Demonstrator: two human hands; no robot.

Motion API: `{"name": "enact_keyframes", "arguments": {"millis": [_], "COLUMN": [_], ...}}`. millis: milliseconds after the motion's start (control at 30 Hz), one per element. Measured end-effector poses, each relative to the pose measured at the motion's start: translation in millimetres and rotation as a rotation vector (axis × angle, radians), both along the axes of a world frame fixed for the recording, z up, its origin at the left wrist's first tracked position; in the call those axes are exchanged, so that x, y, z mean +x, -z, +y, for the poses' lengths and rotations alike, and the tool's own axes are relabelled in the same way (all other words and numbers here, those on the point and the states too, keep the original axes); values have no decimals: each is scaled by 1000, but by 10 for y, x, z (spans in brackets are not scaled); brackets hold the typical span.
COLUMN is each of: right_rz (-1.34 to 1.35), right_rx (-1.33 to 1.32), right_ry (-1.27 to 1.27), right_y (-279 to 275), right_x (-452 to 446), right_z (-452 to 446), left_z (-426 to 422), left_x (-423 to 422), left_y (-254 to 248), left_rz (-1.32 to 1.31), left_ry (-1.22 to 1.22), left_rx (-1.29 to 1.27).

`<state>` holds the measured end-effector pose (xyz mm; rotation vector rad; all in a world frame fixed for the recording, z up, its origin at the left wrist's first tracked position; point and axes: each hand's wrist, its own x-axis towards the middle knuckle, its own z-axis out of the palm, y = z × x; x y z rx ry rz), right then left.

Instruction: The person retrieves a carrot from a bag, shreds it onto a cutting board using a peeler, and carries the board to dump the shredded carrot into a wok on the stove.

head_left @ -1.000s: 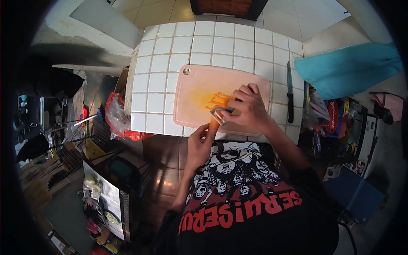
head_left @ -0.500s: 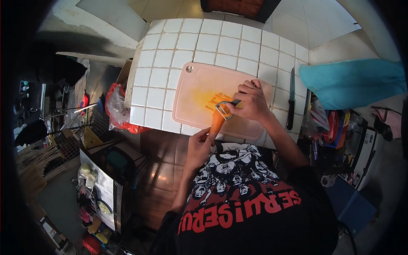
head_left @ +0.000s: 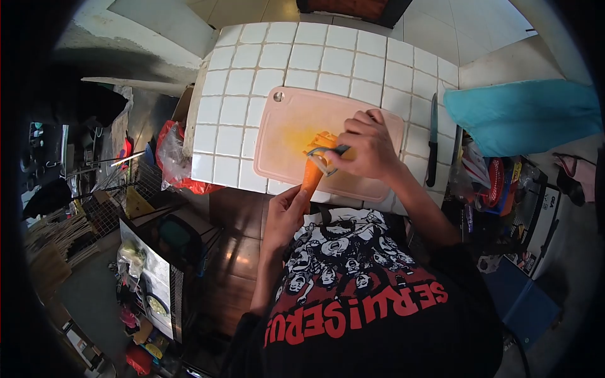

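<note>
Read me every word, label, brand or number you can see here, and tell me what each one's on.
"SERU!SERU!" in red, upside down to the camera, on the black shirt.
"GEA", small and sideways, so probably but not surely read, on the white appliance at the right.
Packages below the blue cloth: any print is too small to read.
Peeler and cutting board: no lettering visible.

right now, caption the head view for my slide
Left hand grips a carrot, right hand a peeler, at a pink cutting board.
</note>
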<state>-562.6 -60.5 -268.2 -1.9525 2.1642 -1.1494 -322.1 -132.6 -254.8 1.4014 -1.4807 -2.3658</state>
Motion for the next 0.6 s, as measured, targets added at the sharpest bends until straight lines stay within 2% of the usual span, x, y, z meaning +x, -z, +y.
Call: {"name": "enact_keyframes", "arguments": {"millis": [100, 267, 333, 467, 600], "right_rz": [-1, 69, 171, 123, 37], "right_rx": [56, 90, 179, 232, 163], "right_ry": [-105, -66, 1, 66, 89], "right_y": [-81, 63, 199, 312, 126], "right_x": [120, -79, -240, -341, -238], "right_z": [4, 37, 81, 182, 185], "left_z": [22, 67, 79, 75, 68], "left_x": [-51, -25, -16, -22, -47], "left_y": [-39, 17, 22, 20, 52], "left_rz": [4, 6, 25, 18, -2], "left_ry": [19, 41, 46, 6, 8], "left_rx": [11, -26, -49, -68, -102]}}
